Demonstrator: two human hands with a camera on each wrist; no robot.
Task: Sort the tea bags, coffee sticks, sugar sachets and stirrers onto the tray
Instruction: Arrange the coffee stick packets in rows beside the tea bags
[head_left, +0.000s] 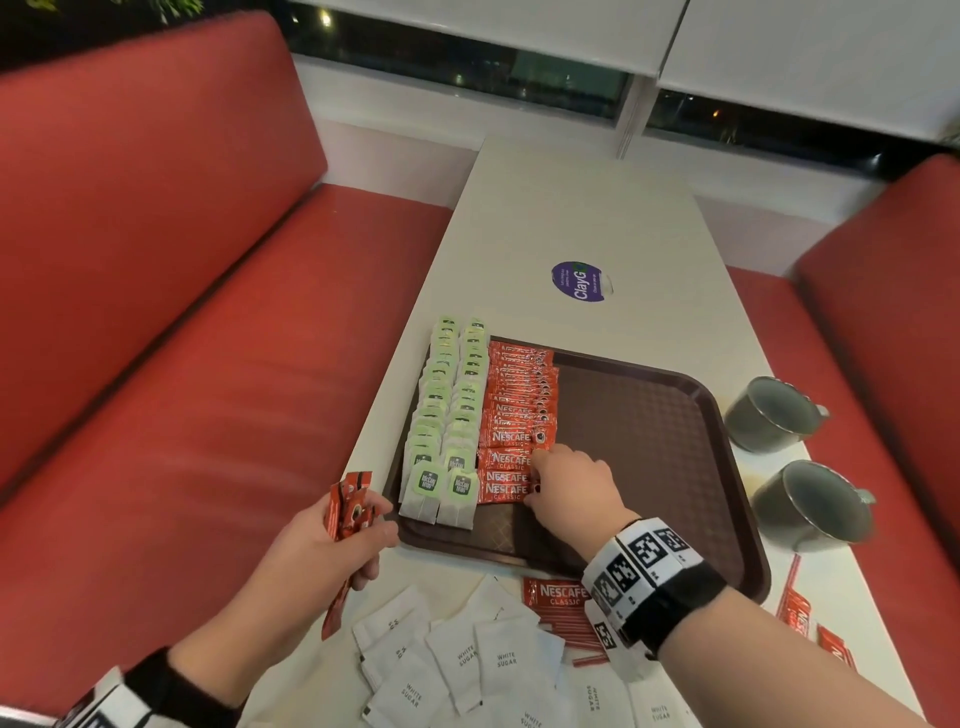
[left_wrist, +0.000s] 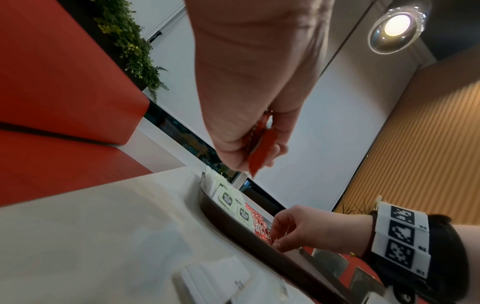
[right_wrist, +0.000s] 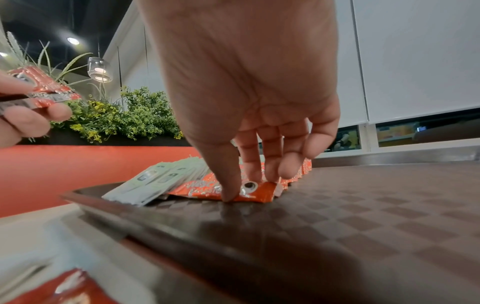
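Observation:
A brown tray (head_left: 649, 441) holds two rows of green tea bags (head_left: 447, 415) and one row of red coffee sticks (head_left: 519, 400). My right hand (head_left: 534, 479) is at the near end of that row. Its thumb and fingers pinch the nearest coffee stick (right_wrist: 262, 195) across its width, flat on the tray (right_wrist: 337, 216). Just left of the tray, my left hand (head_left: 363, 525) grips a bundle of coffee sticks (head_left: 350, 506) above the table. The bundle (left_wrist: 262, 148) also shows in the left wrist view, and in the right wrist view the bundle (right_wrist: 44, 90) is at the far left.
White sugar sachets (head_left: 467, 665) lie scattered on the table in front of the tray. With them are a loose coffee stick (head_left: 556, 592) and red stirrers (head_left: 571, 623). More coffee sticks (head_left: 795, 613) lie at right. Two grey mugs (head_left: 774, 415) (head_left: 815, 504) stand right of the tray. Red benches flank the table.

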